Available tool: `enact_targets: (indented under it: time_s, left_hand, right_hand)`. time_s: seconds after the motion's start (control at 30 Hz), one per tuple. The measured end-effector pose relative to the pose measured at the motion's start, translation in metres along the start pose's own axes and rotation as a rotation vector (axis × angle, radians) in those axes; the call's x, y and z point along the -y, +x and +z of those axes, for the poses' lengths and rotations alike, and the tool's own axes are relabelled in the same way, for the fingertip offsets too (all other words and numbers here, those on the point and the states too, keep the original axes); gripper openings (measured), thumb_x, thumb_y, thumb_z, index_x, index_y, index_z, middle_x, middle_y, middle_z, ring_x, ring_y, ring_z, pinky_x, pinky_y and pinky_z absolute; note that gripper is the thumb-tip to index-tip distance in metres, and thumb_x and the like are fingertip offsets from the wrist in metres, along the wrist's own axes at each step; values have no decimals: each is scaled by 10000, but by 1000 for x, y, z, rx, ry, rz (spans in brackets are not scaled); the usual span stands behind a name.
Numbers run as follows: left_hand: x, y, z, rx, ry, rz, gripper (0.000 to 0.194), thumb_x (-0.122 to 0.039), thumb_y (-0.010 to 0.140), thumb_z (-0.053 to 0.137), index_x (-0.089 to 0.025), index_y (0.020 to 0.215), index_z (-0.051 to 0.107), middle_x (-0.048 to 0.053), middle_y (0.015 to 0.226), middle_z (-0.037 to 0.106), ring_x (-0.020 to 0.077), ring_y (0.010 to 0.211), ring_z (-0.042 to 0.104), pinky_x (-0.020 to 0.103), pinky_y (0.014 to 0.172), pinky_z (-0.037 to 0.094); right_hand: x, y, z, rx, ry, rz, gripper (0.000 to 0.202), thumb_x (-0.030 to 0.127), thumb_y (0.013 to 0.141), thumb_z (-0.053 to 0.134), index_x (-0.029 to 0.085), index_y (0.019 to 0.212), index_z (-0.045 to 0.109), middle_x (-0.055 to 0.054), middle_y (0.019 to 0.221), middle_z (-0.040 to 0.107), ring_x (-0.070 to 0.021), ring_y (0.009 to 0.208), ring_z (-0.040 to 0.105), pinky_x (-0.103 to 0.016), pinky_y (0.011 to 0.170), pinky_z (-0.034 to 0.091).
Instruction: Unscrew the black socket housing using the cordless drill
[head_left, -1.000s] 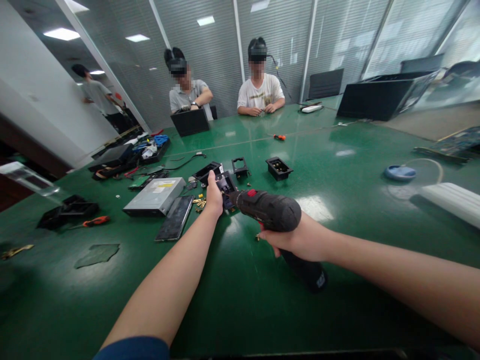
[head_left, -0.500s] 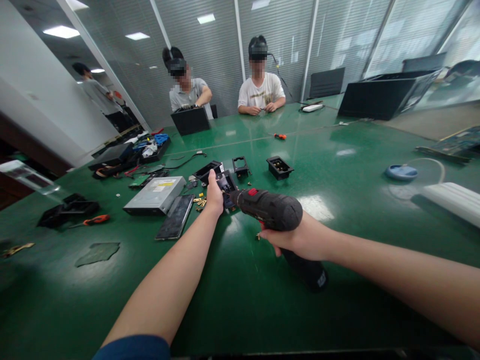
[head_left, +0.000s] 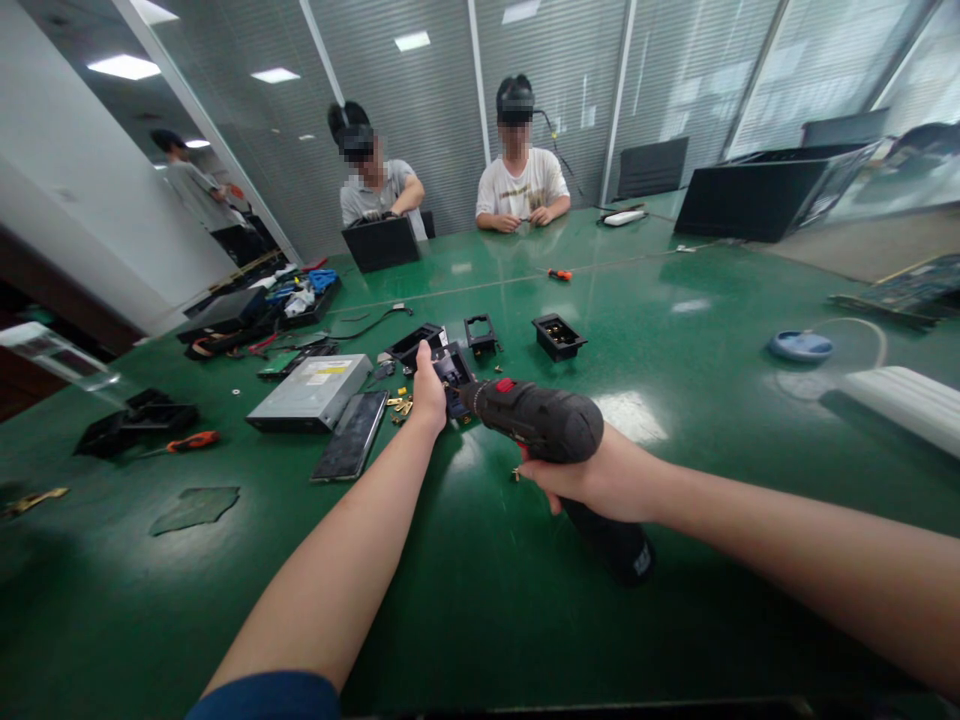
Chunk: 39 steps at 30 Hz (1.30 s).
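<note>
My right hand (head_left: 581,475) is closed round the grip of a black cordless drill (head_left: 536,418) with a red switch on top. The drill points away to the left, its tip at a black plastic socket housing (head_left: 456,372). My left hand (head_left: 429,390) grips that housing from the left, thumb up; the other fingers are mostly hidden. Just behind it lie another black housing (head_left: 417,344) and a black frame (head_left: 481,334). A black socket box with brass contacts (head_left: 558,337) sits farther right. Small brass pieces (head_left: 402,405) are scattered left of my left hand.
To the left lie a dark phone (head_left: 350,434), a silver disc drive (head_left: 310,390), an orange screwdriver (head_left: 193,440) and black plastic parts (head_left: 135,418). A tool pile (head_left: 289,295) stands farther back. Two people sit across the green table (head_left: 720,400). A blue round object (head_left: 801,346) lies right.
Almost nothing differs. The drill and both hands stay in the same place, apart from a very slight shift of the view.
</note>
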<state>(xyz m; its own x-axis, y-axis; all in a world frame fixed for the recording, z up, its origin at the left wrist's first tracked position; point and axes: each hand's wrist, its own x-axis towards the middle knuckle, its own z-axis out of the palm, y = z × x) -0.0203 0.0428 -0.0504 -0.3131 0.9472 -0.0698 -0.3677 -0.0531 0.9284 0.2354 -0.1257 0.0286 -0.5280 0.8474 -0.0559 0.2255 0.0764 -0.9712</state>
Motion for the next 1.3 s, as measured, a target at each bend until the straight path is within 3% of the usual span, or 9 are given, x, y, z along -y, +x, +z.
enact_targets:
  time_s: [0.2,0.47,0.87,1.13,1.3]
  left_hand:
    - [-1,-2,1,4,-3,-11,646,-858,1074,690,-229,1006,816,145,1026,919,389,1151,944,447,955,782]
    - [-2,-3,2,19,-10,-14,669,-877,1052,708,-219,1020,822,137,984,909,387,1084,948,463,940,781]
    - [-2,-2,2,-10,3,-11,665,-878,1065,686,-234,945,802,154,998,917,384,1147,949,445,987,778]
    - [1,2,-1,17,5,-19,694,-912,1059,645,-242,956,793,158,890,886,400,1041,955,471,907,792]
    - [-1,1,-3,2,44,-39,711,-903,1090,596,-236,979,817,157,864,882,406,975,951,488,849,792]
  right_hand:
    - [2,-1,-1,1,-17,12,528,178,891,827,156,1416,775,46,737,718,-183,522,721,-265,522,584]
    - [-4,0,-1,9,7,-6,470,202,901,821,167,1367,779,56,702,707,-186,519,716,-271,537,596]
    - [17,-4,-4,37,-13,54,205,139,875,809,237,1009,689,57,641,695,-186,556,732,-258,567,585]
    - [10,-1,-1,35,38,73,258,113,836,817,262,891,614,63,619,676,-177,539,718,-248,545,562]
    - [13,0,-2,27,71,69,290,76,825,812,262,915,609,75,629,679,-171,533,723,-249,549,577]
